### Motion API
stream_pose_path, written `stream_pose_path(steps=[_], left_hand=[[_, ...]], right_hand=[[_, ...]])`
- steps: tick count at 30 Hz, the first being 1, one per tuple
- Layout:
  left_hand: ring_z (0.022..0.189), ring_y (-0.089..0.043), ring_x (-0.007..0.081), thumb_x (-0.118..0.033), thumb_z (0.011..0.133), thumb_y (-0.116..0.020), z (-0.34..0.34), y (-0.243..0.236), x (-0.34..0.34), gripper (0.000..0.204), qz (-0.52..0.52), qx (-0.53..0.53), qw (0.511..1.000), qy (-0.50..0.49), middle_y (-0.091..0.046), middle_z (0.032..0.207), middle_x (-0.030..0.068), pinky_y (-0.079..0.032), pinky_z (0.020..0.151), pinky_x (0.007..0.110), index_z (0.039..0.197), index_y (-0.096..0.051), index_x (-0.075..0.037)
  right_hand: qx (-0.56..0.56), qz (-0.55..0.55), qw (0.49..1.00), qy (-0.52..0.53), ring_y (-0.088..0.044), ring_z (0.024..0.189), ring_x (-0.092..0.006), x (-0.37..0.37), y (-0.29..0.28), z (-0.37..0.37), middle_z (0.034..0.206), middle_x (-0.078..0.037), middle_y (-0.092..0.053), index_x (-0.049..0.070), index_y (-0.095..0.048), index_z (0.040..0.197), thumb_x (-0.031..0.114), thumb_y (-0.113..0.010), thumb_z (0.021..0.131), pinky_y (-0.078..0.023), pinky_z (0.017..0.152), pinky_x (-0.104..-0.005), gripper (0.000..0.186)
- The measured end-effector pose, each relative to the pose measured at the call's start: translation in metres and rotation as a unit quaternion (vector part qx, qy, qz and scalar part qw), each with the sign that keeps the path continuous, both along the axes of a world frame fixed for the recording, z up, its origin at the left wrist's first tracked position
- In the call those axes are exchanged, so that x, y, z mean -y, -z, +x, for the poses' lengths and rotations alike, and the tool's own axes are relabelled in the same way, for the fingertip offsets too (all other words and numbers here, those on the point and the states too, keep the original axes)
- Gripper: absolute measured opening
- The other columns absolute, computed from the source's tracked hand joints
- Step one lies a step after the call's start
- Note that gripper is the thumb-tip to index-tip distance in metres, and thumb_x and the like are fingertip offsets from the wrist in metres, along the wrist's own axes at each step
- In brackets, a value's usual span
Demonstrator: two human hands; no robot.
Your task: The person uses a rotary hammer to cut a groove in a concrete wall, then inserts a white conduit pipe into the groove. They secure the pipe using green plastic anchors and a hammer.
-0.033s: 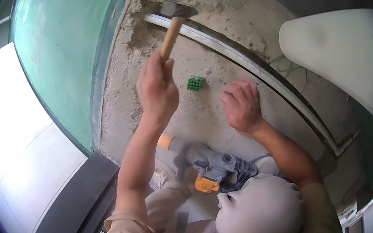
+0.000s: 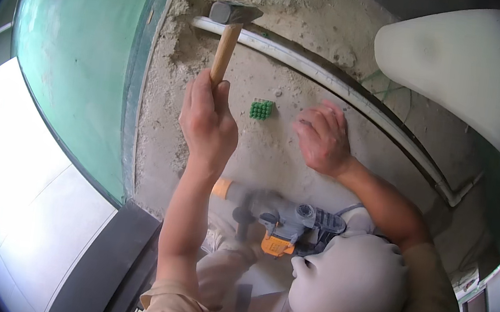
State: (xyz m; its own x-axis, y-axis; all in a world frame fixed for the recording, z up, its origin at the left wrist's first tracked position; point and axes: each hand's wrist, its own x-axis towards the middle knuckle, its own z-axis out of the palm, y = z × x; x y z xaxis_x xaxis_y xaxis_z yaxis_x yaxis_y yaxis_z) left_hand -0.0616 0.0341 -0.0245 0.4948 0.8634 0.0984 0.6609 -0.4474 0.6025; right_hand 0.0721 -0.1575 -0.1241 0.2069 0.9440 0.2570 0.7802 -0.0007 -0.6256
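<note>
My left hand is wrapped round the wooden handle of a hammer. The hammer's dark metal head is raised over the far end of a white pipe. My right hand is low against the rough concrete surface, its fingers curled together. Whatever they may hold is hidden. Between my hands a small block of green, round-tipped plastic pieces lies on the concrete. Nearer to me is a dusty grey and orange power drill, touched by neither hand.
The white pipe runs in a groove past both hands. A green panel borders the left, above pale tiles and a dark ledge. A large white smooth object overhangs at right. A rounded pale grey shape sits between my arms.
The hammer and my left hand have shifted very slightly left, and the hammer head looks sharper. My right hand and the green block stay about where they were.
</note>
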Motion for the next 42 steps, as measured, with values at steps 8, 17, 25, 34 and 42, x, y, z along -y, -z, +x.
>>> stream_pose_path(steps=[8, 17, 25, 34, 42], left_hand=[[0.092, -0.065, 0.0444, -0.007, 0.102, -0.062, 0.002, 0.015, -0.005, 0.019, -0.015, -0.103, 0.994, 0.034, -0.067, 0.104, 0.0224, -0.052, 0.080, 0.049, 0.120, -0.062, -0.002], [0.094, -0.064, 0.0482, -0.013, 0.103, -0.060, 0.009, 0.012, -0.002, 0.014, -0.016, -0.128, 0.991, 0.022, -0.067, 0.107, 0.0217, -0.051, 0.079, 0.055, 0.115, -0.059, -0.005], [0.094, -0.066, 0.0465, -0.011, 0.102, -0.061, 0.008, 0.024, -0.008, 0.015, 0.004, -0.132, 0.991, 0.035, -0.067, 0.107, 0.0213, -0.052, 0.078, 0.054, 0.116, -0.062, -0.005], [0.088, -0.068, 0.0431, -0.012, 0.102, -0.064, 0.008, 0.022, -0.013, 0.018, 0.050, -0.092, 0.994, 0.014, -0.068, 0.097, 0.0218, -0.053, 0.073, 0.050, 0.118, -0.064, -0.004], [0.095, -0.067, 0.0441, -0.013, 0.103, -0.060, 0.006, 0.021, -0.018, 0.015, -0.003, -0.202, 0.979, 0.026, -0.069, 0.106, 0.0202, -0.054, 0.076, 0.053, 0.115, -0.061, -0.004]], right_hand=[[-0.010, 0.015, 1.000, -0.001, -0.060, 0.114, -0.0276, 0.001, -0.001, 0.000, 0.112, -0.008, -0.064, 0.008, -0.070, 0.103, 0.010, -0.066, 0.080, -0.038, 0.113, -0.0508, 0.024], [-0.037, 0.022, 0.999, 0.008, -0.061, 0.110, -0.0294, -0.001, -0.002, 0.000, 0.109, -0.007, -0.064, 0.008, -0.070, 0.104, 0.004, -0.070, 0.077, -0.041, 0.111, -0.0517, 0.027], [-0.030, 0.019, 0.999, 0.008, -0.061, 0.112, -0.0296, -0.001, -0.001, 0.002, 0.108, -0.008, -0.064, 0.007, -0.070, 0.102, 0.007, -0.064, 0.081, -0.040, 0.112, -0.0509, 0.021], [-0.022, 0.020, 1.000, 0.001, -0.061, 0.110, -0.0296, -0.002, -0.002, 0.001, 0.109, -0.009, -0.063, 0.007, -0.069, 0.102, 0.008, -0.065, 0.082, -0.040, 0.113, -0.0518, 0.020], [-0.028, 0.018, 0.999, 0.009, -0.061, 0.110, -0.0290, -0.002, -0.001, 0.000, 0.109, -0.008, -0.063, 0.008, -0.069, 0.102, 0.005, -0.067, 0.081, -0.040, 0.113, -0.0521, 0.022]])
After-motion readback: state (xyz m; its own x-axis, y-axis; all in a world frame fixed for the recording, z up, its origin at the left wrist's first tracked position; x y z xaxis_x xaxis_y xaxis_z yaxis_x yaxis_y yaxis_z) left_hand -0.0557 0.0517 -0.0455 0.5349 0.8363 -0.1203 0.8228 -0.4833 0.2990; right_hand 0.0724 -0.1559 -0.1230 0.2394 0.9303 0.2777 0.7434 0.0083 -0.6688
